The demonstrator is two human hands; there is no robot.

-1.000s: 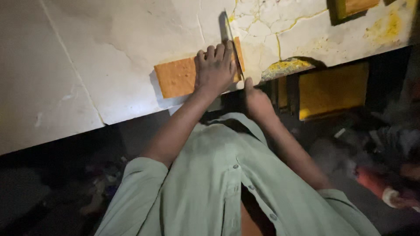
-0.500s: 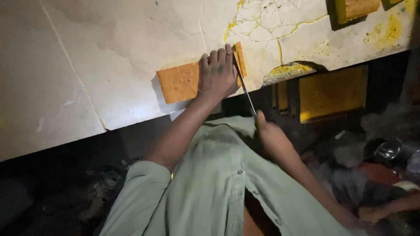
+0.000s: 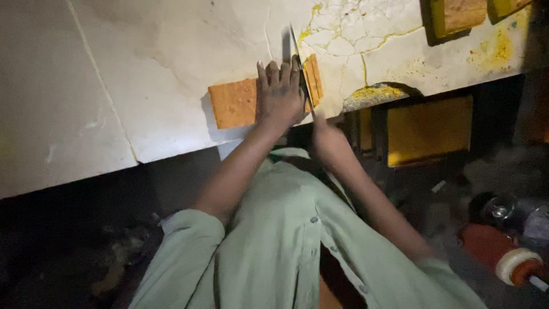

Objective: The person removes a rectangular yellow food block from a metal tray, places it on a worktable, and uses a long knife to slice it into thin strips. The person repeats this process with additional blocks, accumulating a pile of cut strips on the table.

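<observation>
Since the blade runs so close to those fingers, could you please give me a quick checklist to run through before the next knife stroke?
1. Left hand flat on the orange slab: ok.
2. Fingertips clear of the knife blade: not ok, they lie right beside it.
3. Right hand gripping the handle firmly: cannot tell, dark.
4. Slab fully on the white cracked worktop: ok.
5. Cut strip apart from the slab: cannot tell.

The left hand (image 3: 280, 94) lies flat, palm down, fingers (image 3: 273, 71) straight, close together and pointing away from the body, the bare forearm running back to a rolled pale-green sleeve. The right hand (image 3: 323, 129) sits just beside it (lower, at the edge), closed in a grip, forearm angled back rightward.
</observation>
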